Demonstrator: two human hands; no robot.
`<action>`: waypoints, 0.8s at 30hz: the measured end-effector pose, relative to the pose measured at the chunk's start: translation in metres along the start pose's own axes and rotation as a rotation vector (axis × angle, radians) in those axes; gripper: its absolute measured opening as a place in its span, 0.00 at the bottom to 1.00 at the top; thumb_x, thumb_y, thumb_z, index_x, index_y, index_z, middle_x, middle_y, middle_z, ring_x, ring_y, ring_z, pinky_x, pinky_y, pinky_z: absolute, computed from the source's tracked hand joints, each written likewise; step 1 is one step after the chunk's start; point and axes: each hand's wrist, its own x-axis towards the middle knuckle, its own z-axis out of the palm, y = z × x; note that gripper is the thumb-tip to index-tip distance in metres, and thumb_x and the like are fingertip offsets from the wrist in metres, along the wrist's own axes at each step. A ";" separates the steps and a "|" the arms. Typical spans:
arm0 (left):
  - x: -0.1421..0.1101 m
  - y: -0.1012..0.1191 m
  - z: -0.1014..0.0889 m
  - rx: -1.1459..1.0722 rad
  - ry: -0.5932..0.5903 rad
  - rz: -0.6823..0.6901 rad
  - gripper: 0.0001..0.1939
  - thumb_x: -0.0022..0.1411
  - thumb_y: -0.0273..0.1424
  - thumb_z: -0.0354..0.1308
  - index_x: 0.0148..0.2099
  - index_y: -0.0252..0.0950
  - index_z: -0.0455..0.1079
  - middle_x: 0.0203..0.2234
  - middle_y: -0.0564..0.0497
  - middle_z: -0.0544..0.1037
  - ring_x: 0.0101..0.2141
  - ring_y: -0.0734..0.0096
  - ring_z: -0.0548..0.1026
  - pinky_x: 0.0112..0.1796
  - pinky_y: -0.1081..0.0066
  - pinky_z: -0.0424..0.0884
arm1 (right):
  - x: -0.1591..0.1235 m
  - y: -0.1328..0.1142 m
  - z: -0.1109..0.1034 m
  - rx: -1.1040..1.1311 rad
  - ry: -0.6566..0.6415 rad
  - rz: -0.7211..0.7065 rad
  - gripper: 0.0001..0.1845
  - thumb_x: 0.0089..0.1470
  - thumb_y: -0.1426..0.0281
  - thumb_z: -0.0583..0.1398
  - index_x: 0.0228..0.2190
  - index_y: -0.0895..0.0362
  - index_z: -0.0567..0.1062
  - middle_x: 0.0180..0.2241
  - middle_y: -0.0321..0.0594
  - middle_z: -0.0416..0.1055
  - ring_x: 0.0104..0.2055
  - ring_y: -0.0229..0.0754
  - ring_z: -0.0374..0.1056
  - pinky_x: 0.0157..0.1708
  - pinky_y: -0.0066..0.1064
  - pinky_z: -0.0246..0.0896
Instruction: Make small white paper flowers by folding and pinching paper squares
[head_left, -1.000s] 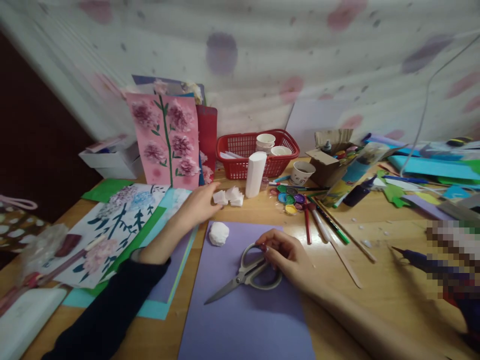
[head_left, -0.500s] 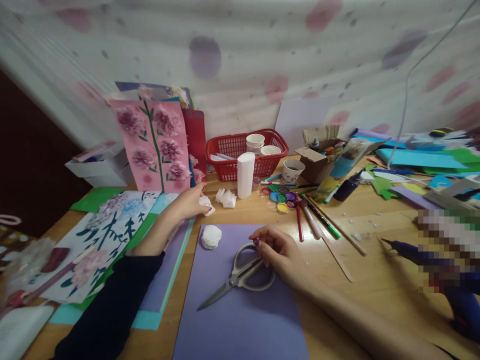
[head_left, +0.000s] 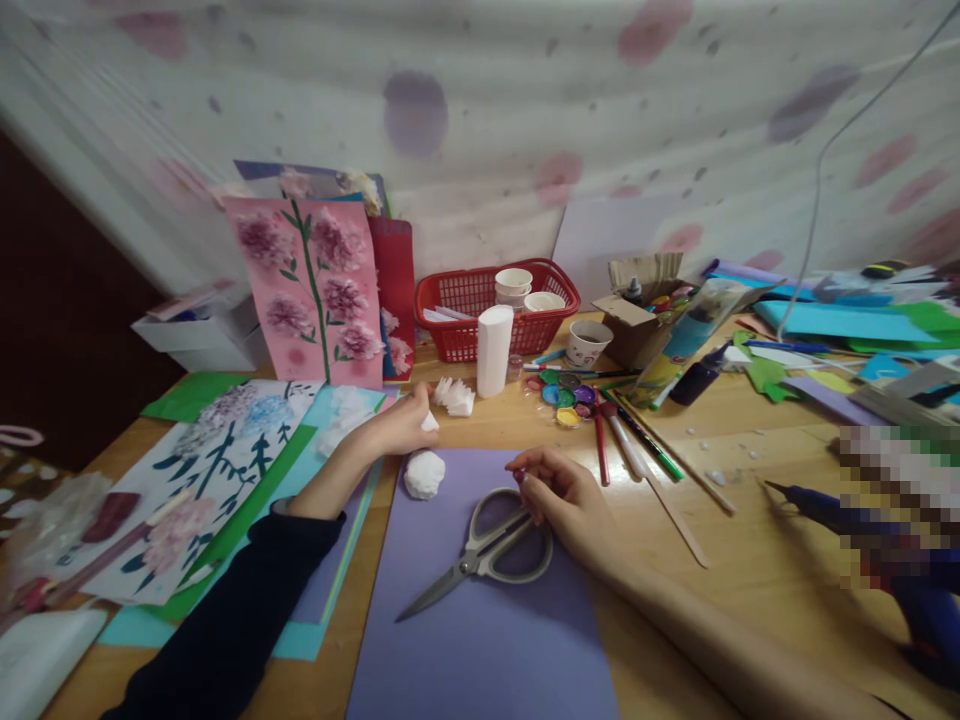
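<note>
The left hand (head_left: 409, 422) pinches a white paper bit (head_left: 430, 422) (it is small), and the right hand (head_left: 551, 497) grips the scissors (head_left: 487, 550) by a handle.

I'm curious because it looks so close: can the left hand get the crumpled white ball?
Probably yes. The crumpled white ball lies on the purple paper just by the left hand, nothing between them, though its fingers already pinch a white piece.

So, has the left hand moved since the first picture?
Yes. Judged against the white ball on the purple sheet, the left hand has come nearer to the ball, towards the person.
</note>
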 end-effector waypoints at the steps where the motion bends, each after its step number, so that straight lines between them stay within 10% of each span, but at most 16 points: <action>1: -0.002 0.001 -0.003 -0.020 0.000 0.014 0.29 0.46 0.27 0.58 0.53 0.32 0.59 0.30 0.47 0.76 0.32 0.55 0.77 0.31 0.67 0.70 | 0.000 0.001 0.000 0.021 0.008 0.003 0.07 0.51 0.68 0.59 0.33 0.58 0.72 0.16 0.27 0.62 0.18 0.33 0.57 0.20 0.25 0.51; 8: -0.039 0.056 -0.015 -0.231 -0.082 0.301 0.34 0.53 0.31 0.57 0.59 0.37 0.47 0.46 0.43 0.70 0.36 0.65 0.77 0.34 0.70 0.72 | 0.006 0.000 0.004 0.502 -0.034 0.149 0.16 0.46 0.62 0.65 0.36 0.56 0.71 0.28 0.36 0.72 0.27 0.38 0.69 0.26 0.30 0.64; 14: -0.054 0.102 0.025 -0.119 -0.138 0.702 0.37 0.51 0.23 0.57 0.62 0.38 0.49 0.55 0.36 0.66 0.56 0.48 0.66 0.51 0.53 0.65 | 0.000 -0.003 0.003 0.731 -0.191 0.350 0.12 0.33 0.74 0.61 0.27 0.56 0.71 0.21 0.34 0.70 0.28 0.43 0.70 0.30 0.33 0.66; 19: -0.047 0.103 0.041 -0.015 -0.089 0.738 0.36 0.52 0.24 0.58 0.62 0.33 0.50 0.58 0.33 0.63 0.58 0.43 0.61 0.53 0.47 0.60 | 0.002 -0.002 -0.002 0.732 -0.124 0.430 0.09 0.31 0.77 0.57 0.22 0.56 0.70 0.20 0.32 0.68 0.24 0.38 0.65 0.27 0.28 0.64; 24: -0.031 0.089 0.012 -0.296 0.018 0.650 0.38 0.50 0.35 0.67 0.60 0.39 0.53 0.56 0.39 0.66 0.57 0.52 0.66 0.55 0.55 0.64 | 0.010 -0.005 -0.004 0.829 -0.167 0.488 0.09 0.33 0.76 0.55 0.23 0.57 0.72 0.22 0.36 0.69 0.23 0.37 0.63 0.27 0.29 0.64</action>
